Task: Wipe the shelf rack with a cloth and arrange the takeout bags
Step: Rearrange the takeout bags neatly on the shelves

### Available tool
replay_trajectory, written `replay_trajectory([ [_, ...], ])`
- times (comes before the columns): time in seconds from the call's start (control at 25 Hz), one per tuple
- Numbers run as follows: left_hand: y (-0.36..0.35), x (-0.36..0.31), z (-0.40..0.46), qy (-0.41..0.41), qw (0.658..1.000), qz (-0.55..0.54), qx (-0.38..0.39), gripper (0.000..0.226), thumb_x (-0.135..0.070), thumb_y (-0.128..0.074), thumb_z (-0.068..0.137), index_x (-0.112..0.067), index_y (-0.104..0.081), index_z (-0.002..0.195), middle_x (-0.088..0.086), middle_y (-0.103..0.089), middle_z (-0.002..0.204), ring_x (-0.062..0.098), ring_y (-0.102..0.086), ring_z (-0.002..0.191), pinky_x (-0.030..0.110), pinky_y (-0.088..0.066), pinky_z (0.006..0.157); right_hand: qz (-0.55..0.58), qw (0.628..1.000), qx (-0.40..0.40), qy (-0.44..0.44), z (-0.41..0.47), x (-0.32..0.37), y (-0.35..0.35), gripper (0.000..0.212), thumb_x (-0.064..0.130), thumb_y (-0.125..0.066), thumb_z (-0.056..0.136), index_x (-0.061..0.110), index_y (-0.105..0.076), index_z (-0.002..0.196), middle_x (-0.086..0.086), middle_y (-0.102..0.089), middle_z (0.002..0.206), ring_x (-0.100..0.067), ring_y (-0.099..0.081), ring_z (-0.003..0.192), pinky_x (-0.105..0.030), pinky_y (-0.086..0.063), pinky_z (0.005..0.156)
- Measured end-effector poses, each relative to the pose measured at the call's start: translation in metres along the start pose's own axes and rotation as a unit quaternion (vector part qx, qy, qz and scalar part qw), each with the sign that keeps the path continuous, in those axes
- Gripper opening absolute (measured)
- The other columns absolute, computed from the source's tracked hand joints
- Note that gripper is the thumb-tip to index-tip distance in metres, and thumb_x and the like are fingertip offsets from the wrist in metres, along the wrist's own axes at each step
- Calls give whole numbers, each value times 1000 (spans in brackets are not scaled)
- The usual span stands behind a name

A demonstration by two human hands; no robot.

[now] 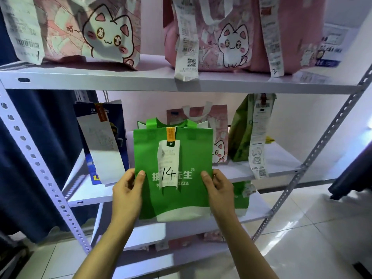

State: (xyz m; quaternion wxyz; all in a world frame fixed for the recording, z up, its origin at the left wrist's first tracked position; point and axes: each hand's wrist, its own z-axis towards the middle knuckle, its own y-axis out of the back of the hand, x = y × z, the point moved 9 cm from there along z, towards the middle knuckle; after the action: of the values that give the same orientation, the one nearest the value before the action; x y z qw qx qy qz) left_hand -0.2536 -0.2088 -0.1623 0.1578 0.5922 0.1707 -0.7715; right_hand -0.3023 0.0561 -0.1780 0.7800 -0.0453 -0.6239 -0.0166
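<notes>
A green takeout bag (pixel 187 156) with white lettering and a receipt marked "14" hangs in the air in front of the middle shelf (pixel 279 168) of the white rack. My left hand (pixel 126 190) grips its left edge and my right hand (pixel 219 190) grips its right edge, thumbs on the front. Behind it on that shelf stand a blue-and-white paper bag (pixel 104 141), a pink cat bag (pixel 219 125) and a green bag with a long receipt (pixel 241 133). No cloth shows.
Two pink cat bags (pixel 90 31) (pixel 231 37) with long receipts stand on the top shelf (pixel 120 79). Another green bag (pixel 241 198) sits on a lower shelf. Perforated uprights (pixel 36 164) (pixel 314 158) frame the rack. A dark curtain (pixel 40 127) hangs at left; tiled floor (pixel 322 228) lies right.
</notes>
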Motion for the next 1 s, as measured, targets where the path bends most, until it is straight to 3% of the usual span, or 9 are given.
replay_trajectory([
  [0.08, 4, 1, -3, 7, 999, -10, -44, 18, -15, -55, 101, -18, -69, 90, -5, -74, 84, 5, -63, 76, 20, -53, 69, 9, 1000, 23, 7, 16, -1, 6, 38, 52, -49, 99, 22, -71, 98, -5, -74, 95, -17, -71, 92, -23, -57, 80],
  [0.12, 5, 1, -3, 5, 998, -7, -64, 18, -15, -55, 101, -19, -69, 90, -6, -74, 84, 4, -64, 76, 18, -53, 69, 15, 1000, 24, 6, 27, -2, 11, 38, 49, -46, 100, 19, -71, 100, 1, -75, 96, -11, -71, 93, -17, -55, 80],
  [0.28, 12, 3, -3, 9, 991, 14, -130, 15, -20, -57, 100, -19, -69, 93, -5, -73, 85, 9, -62, 78, 29, -52, 74, -26, 999, -46, 3, 79, -10, 44, 12, 16, -59, 100, 23, -66, 93, 7, -74, 91, -10, -71, 90, -24, -59, 78],
  [0.44, 18, -4, -14, -7, 981, 21, -195, 24, -20, -59, 99, -33, -72, 83, -18, -72, 79, -6, -62, 72, 8, -49, 64, -94, 987, -130, -27, 138, -28, 88, 12, 23, -65, 97, 26, -62, 109, 7, -70, 98, -4, -68, 84, -25, -61, 75],
  [0.52, 21, -5, -16, -6, 975, 33, -219, 22, -22, -59, 99, -32, -72, 85, -16, -72, 82, -4, -63, 74, 14, -51, 67, -146, 981, -123, -43, 167, -39, 98, 26, 34, -64, 96, 24, -60, 120, 4, -68, 103, -13, -67, 91, -37, -59, 84],
  [0.64, 21, -5, -22, -6, 969, 49, -241, 19, -23, -58, 100, -29, -72, 88, -12, -73, 85, 4, -64, 77, 24, -53, 71, -244, 966, -57, -57, 198, -51, 88, 39, 44, -62, 95, 17, -63, 123, -6, -66, 105, -23, -64, 93, -42, -56, 88],
  [0.8, 11, -11, -30, -12, 962, 50, -267, 25, -21, -57, 100, -33, -74, 86, -15, -74, 82, 0, -66, 72, 18, -56, 64, -236, 970, -41, -45, 208, -54, 87, 17, 33, -67, 95, 19, -69, 103, -2, -71, 89, -20, -68, 76, -43, -61, 77],
  [0.92, 4, -9, -30, -2, 958, 57, -280, 17, -22, -59, 99, -26, -72, 89, -8, -74, 88, 12, -65, 82, 41, -56, 82, -229, 970, -66, -44, 208, -59, 105, 14, 31, -65, 96, 19, -70, 101, 5, -69, 80, -9, -65, 65, -30, -58, 60],
  [1.0, -4, -9, -29, -2, 958, 63, -278, 16, -23, -59, 99, -24, -71, 89, -3, -72, 89, 18, -63, 84, 51, -53, 87, -230, 970, -69, -33, 209, -59, 115, 14, 32, -65, 96, 21, -72, 101, 10, -68, 74, -4, -61, 59, -15, -43, 44],
])
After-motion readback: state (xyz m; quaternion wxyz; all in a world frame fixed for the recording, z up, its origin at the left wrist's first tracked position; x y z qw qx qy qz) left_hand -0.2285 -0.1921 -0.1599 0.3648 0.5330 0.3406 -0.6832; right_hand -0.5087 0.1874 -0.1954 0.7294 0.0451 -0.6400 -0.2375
